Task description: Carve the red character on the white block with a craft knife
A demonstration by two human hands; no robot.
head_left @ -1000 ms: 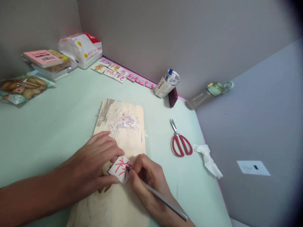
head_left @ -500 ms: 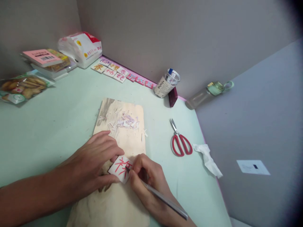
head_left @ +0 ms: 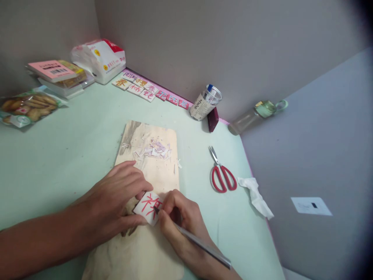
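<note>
My left hand (head_left: 119,198) grips a small white square block (head_left: 145,209) between thumb and fingers. The block bears a red handwritten character and is held over the wooden board (head_left: 157,179). In my right hand (head_left: 183,221) is a craft knife (head_left: 204,246) with a slim silver handle, held like a pen. Its dark pointed tip touches or nearly touches the red strokes; the exact contact is too small to tell. My right fingers cover the block's right edge. Pale and purple shavings (head_left: 159,149) lie on the board beyond my hands.
Red-handled scissors (head_left: 222,175) and a crumpled tissue (head_left: 256,198) lie at the right. Along the wall are several lettered blocks (head_left: 135,89), a glass jar (head_left: 204,104) and a bottle (head_left: 253,116). A tissue pack (head_left: 101,60) and bagged snacks (head_left: 30,107) are at far left.
Both hands keep almost the same place, with the block and craft knife still held. Only a very slight shift shows at the knife tip.
</note>
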